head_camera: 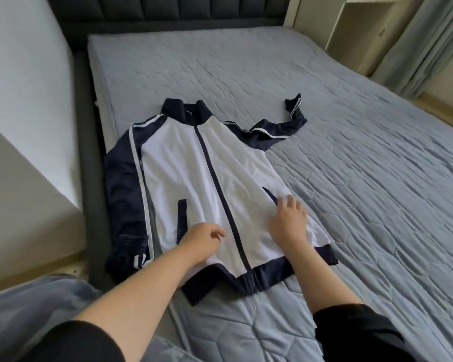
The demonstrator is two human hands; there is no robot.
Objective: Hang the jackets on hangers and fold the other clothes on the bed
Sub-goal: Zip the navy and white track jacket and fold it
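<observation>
Jacket (183, 165) front, white panel: fingers (289, 202) of the right hand (288, 220) are spread flat on it, just right of the zip (215, 173), holding nothing. Fingers (217, 233) of the left hand (204, 240) are loosely curled and touch the cloth left of the zip; I see no fold in their grip.

Jacket lies face up and zipped at frame centre on the bed (351, 178), collar toward the headboard (194, 11). Near sleeve (120, 184) lies along the body at left; far sleeve (272, 129) kinks off toward upper right. No hanger in view.

Judgement: the step is smoothing before hanging. I'd sweep both palms outward from the zip toward the hem (262, 273) with light pressure so the cloth doesn't bunch, then straighten the stray sleeve.
</observation>
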